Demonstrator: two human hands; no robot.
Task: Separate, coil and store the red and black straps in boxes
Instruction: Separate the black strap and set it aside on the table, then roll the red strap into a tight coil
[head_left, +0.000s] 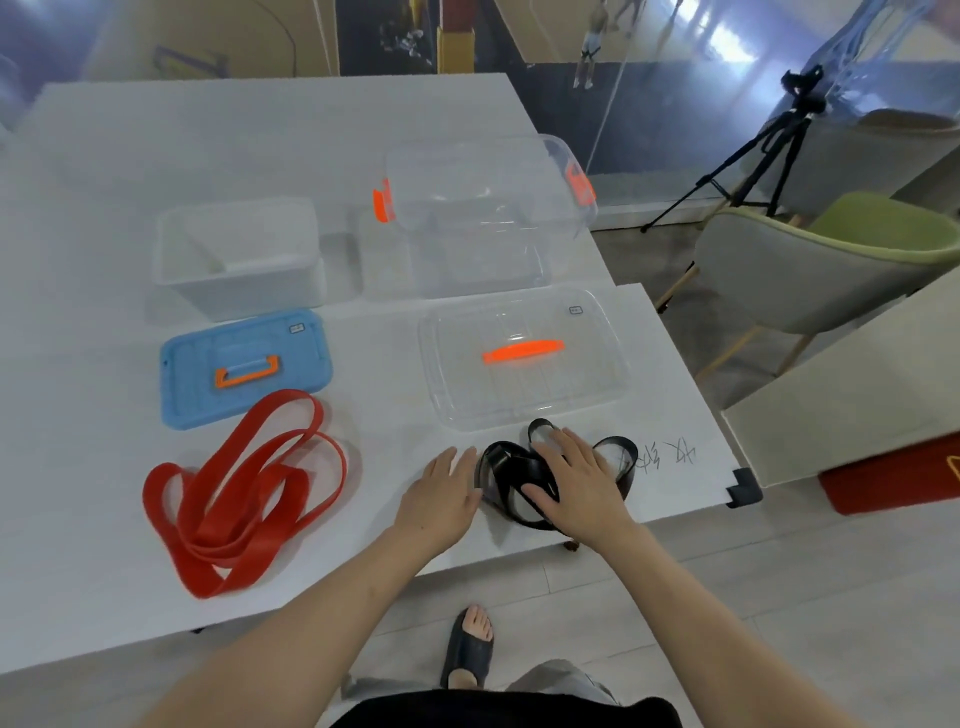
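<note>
My right grip (576, 478) is spread flat, pressing the coiled black strap (506, 457) onto the tabletop (363, 467) at 5 o'clock. My left grip (441, 493) lies spread at the coil's 9 o'clock edge. The red strap (234, 545) sprawls loose at 8 o'clock.

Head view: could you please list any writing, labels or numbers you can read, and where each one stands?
Handwritten marks on the white table: upside down, illegible.
Small sticker on the blue lid: too small to read.
Small label on the clear lid: too small to read.
</note>
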